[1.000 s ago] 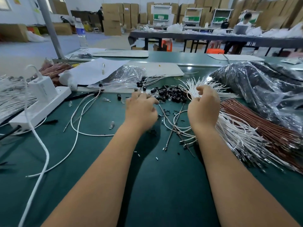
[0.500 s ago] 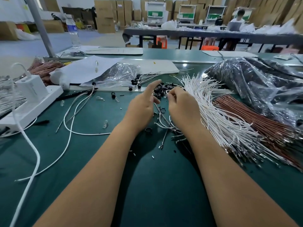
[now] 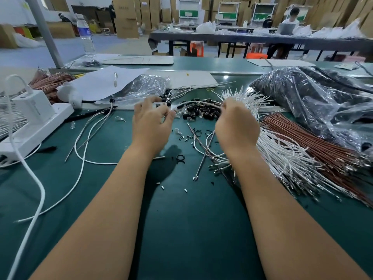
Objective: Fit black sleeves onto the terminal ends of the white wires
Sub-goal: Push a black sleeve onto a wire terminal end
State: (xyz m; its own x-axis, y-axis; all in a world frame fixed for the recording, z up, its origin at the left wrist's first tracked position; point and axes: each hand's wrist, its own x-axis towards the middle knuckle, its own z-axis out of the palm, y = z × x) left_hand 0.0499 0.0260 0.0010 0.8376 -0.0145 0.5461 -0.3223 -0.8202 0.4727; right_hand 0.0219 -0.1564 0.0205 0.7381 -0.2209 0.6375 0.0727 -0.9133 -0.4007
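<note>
A single white wire arcs between a worker's two hands above a green desk, its long axis running side to side — left end at the left hand, right end disappearing into the right hand. The left fingers are curled and pinch the wire's near tip; whether a sleeve is already on that tip is too blurred to tell. The right fingers are closed round the wire's other stretch, knuckles toward the camera. Just beyond and beneath the arc, between the two hands, lies the heap of loose black sleeves — closer to the right hand, though the left holds the terminal end that must meet one. To the right of the right hand fans the bundle of unsleeved white wires, with brown wires past it. Left of the left hand, finished wires trail toward a white power strip.
</note>
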